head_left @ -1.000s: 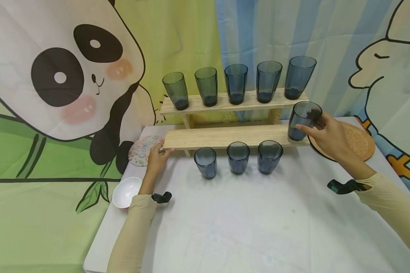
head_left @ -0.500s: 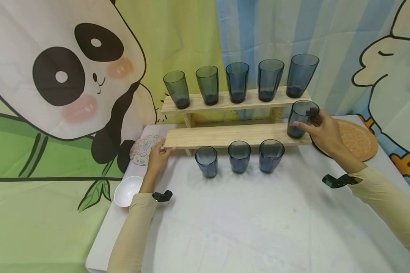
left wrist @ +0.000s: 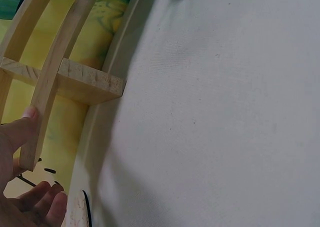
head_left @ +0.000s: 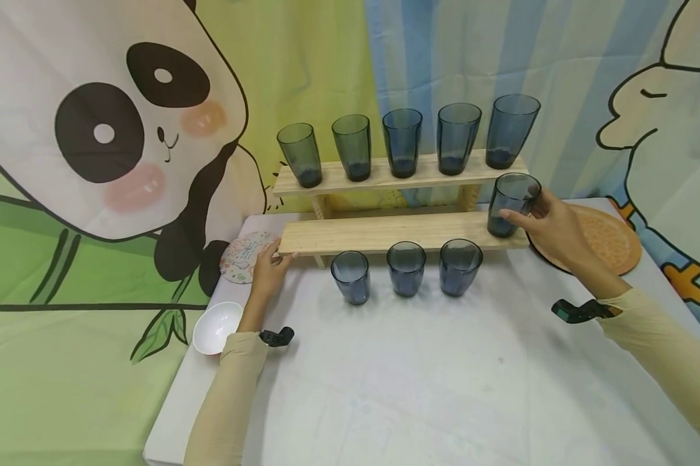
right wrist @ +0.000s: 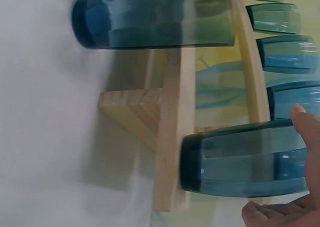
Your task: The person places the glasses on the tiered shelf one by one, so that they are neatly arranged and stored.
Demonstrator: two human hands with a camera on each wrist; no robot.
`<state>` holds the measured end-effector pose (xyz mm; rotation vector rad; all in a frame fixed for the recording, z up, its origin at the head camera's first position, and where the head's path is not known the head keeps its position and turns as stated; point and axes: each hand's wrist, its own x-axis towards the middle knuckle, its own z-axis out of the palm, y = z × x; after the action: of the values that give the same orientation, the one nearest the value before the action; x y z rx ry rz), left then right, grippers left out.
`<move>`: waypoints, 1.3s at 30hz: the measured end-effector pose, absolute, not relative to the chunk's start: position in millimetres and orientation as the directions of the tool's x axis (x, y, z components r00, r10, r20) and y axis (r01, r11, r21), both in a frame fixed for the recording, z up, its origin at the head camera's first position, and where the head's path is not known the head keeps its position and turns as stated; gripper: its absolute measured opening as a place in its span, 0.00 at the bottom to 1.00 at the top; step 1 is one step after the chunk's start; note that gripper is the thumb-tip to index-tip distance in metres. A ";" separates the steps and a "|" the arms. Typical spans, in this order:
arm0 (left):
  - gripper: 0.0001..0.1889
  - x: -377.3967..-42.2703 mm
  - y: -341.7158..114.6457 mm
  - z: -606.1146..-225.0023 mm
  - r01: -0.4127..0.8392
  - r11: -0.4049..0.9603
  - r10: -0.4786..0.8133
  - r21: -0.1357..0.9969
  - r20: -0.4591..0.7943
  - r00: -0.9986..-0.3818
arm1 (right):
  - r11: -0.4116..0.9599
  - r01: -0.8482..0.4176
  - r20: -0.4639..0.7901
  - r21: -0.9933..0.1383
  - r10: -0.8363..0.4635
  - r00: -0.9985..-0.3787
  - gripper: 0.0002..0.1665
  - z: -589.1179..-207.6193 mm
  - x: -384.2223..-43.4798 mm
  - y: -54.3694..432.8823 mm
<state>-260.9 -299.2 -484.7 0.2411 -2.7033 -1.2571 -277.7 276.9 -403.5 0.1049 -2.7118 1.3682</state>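
Observation:
My right hand grips a blue-grey drinking glass, thumb on its near side, other fingers partly hidden behind it. The glass stands upright at the right end of the lower board of a two-tier wooden shelf; in the right wrist view its base meets the board. At the board's left end, my left hand pinches the wood, its thumb on the board's front edge in the left wrist view. Several similar glasses stand in a row on the upper board, including a middle one.
Three glasses stand on the white table before the shelf: left, middle and right. A white bowl and a patterned round mat lie left. A brown round mat lies right. Printed curtains hang behind.
My right hand has shifted slightly left with the glass, which has moved a little left along the lower board. The left hand keeps its hold on the shelf's end.

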 end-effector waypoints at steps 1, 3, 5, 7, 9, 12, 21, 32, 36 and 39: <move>0.40 -260.7 -298.9 -484.9 -0.079 0.638 -0.205 0.766 0.070 -0.976 | 0.588 -0.096 0.104 -0.803 -0.020 -0.994 0.61 -401.7 -275.2 278.6; 0.40 -260.3 -298.3 -485.2 -0.078 0.641 -0.203 0.763 0.071 -0.977 | 0.590 -0.078 0.079 -0.804 -0.023 -0.997 0.65 -398.8 -268.9 282.5; 0.40 -259.4 -298.0 -485.2 -0.075 0.644 -0.199 0.761 0.072 -0.977 | 0.587 -0.058 0.071 -0.808 0.000 -0.997 0.64 -397.2 -260.8 284.7; 0.40 -258.4 -298.1 -485.0 -0.079 0.644 -0.202 0.761 0.070 -0.977 | 0.599 -0.046 0.085 -0.799 0.037 -0.996 0.59 -397.8 -251.9 285.5; 0.40 -258.1 -298.0 -484.7 -0.079 0.642 -0.203 0.762 0.070 -0.977 | 0.604 -0.058 0.117 -0.795 0.059 -0.991 0.52 -401.3 -243.1 284.3; 0.40 -258.1 -298.8 -484.7 -0.080 0.635 -0.204 0.768 0.067 -0.977 | 0.603 -0.086 0.124 -0.793 0.021 -0.992 0.45 -410.8 -230.6 278.3; 0.39 -262.4 -303.7 -487.0 -0.045 0.625 -0.190 0.780 0.095 -0.977 | 0.490 -0.112 0.012 -0.865 -0.203 -0.979 0.56 -450.9 -216.2 238.8; 0.39 -264.7 -299.9 -488.6 -0.049 0.631 -0.189 0.774 0.092 -0.978 | 0.454 -0.154 0.082 -0.877 -0.175 -0.981 0.60 -481.9 -219.5 205.2; 0.40 -264.3 -299.5 -489.2 -0.050 0.636 -0.192 0.770 0.095 -0.977 | 0.440 -0.202 0.136 -0.875 -0.177 -0.975 0.53 -485.2 -218.8 203.1; 0.40 -263.4 -298.7 -489.3 -0.050 0.634 -0.197 0.771 0.099 -0.975 | 0.438 -0.225 0.165 -0.870 -0.173 -0.971 0.50 -485.5 -217.4 203.2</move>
<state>-263.4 -298.7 -489.3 0.2040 -2.6798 -1.2567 -217.4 203.2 -485.5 0.3629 -2.6206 1.5973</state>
